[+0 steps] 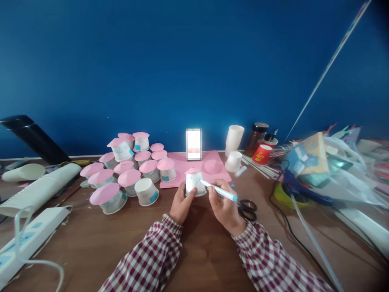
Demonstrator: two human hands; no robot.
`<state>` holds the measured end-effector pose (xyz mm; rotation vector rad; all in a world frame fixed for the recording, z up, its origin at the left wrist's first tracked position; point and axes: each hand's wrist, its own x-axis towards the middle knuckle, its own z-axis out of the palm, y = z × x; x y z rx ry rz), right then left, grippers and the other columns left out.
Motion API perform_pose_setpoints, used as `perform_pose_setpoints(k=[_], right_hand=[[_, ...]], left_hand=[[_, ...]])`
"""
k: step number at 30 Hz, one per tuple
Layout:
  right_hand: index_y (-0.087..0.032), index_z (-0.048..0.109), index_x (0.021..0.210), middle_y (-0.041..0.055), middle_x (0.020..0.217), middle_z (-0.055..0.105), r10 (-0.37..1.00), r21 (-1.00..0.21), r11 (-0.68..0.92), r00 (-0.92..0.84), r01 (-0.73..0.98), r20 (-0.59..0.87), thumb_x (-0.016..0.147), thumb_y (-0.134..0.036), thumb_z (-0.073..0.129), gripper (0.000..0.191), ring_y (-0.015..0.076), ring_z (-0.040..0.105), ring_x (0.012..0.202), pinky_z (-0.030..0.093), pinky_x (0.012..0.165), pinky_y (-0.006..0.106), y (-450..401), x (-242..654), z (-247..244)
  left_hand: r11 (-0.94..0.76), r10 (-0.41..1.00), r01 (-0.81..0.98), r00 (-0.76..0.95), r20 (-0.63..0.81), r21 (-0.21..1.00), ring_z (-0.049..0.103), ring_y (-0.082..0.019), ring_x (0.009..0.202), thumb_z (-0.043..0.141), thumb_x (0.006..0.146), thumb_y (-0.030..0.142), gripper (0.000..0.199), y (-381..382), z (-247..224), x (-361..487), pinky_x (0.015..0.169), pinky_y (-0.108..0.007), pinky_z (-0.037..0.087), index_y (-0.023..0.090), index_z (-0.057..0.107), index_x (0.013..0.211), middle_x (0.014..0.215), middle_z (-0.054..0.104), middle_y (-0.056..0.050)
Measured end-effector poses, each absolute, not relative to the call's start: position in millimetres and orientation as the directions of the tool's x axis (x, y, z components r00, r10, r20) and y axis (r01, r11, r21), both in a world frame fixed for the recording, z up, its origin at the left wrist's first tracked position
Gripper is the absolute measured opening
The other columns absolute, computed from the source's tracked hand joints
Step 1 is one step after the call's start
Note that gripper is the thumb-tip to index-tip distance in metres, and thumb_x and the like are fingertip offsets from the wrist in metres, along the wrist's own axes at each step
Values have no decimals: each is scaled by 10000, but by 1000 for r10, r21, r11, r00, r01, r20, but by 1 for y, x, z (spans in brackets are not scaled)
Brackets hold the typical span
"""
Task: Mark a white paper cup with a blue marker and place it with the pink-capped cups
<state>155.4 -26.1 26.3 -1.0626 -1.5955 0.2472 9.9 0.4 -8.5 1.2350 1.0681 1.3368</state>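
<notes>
My left hand grips a small white paper cup with blue lines on its side, its thumb pressed on the front. The cup is upside down, with a bit of pink at its top. In my right hand is a white marker pen with a light blue end, its tip touching or very close to the cup's side. Behind the cup lies a pink paper sheet with a pink paper disc or cone on it. Black-handled scissors lie beside my right hand, partly hidden by it.
Several upturned cups with pink cone tops stand at left, near a bare upturned cup. A power strip and stacked paper cups lie far left. At right are a red cup, a blue glue gun and cables.
</notes>
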Motion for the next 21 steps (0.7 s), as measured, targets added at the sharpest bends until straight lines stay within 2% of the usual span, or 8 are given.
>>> perform_pose_setpoints(k=[8,21], right_hand=[[-174,542,884,36,796,588,698,-595,597,19,538,716,850,-185,499,56,144,577,731,487,699,265,-27,154,29],[-180,550,908,40,829,597,709,-604,606,-7,518,705,851,-184,501,75,150,584,766,491,730,274,-27,154,29]], left_hand=[[-160,986,-48,36,162,986,572,-232,967,597,754,397,434,1,-7,9,873,-361,439,133,569,1097,1036,634,-94],[-161,981,-16,112,162,987,552,-241,1039,553,800,396,426,1,-7,7,923,-368,413,141,535,1141,1108,615,-97]])
